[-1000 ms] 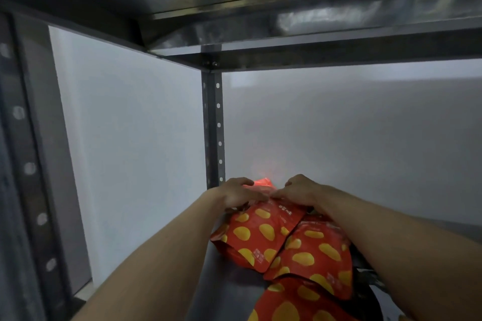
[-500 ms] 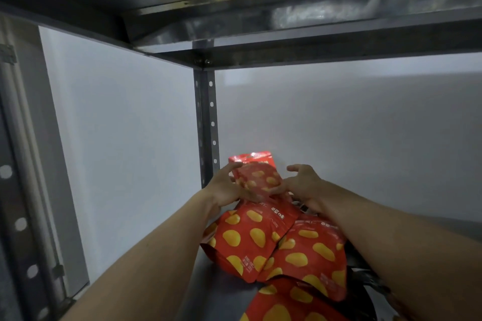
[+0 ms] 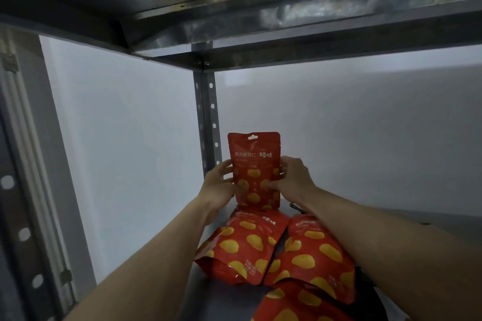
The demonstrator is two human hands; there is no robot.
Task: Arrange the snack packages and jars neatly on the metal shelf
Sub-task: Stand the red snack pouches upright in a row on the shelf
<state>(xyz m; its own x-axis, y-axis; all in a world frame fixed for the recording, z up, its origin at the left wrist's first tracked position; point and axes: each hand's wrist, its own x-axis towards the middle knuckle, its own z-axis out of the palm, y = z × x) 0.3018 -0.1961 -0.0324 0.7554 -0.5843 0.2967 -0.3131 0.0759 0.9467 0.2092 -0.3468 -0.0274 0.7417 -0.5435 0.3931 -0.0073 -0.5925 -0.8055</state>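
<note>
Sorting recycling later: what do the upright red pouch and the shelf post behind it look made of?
Upright red pouch: probably thin plastic or foil laminate, matte, judging by its punched hang hole and flat sealed top. Shelf post: grey metal, dull satin finish, with punched holes.

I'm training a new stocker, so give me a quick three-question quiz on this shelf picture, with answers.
1. True or false: the left hand alone holds the upright red pouch.
2. The upright red pouch stands next to: A) the perforated shelf post, B) a glass jar, C) a cardboard box.
3. Do the nearer red pouches stand or lie down?
Key: 1 false, the right hand holds it too; 2 A; 3 lie down.
</note>
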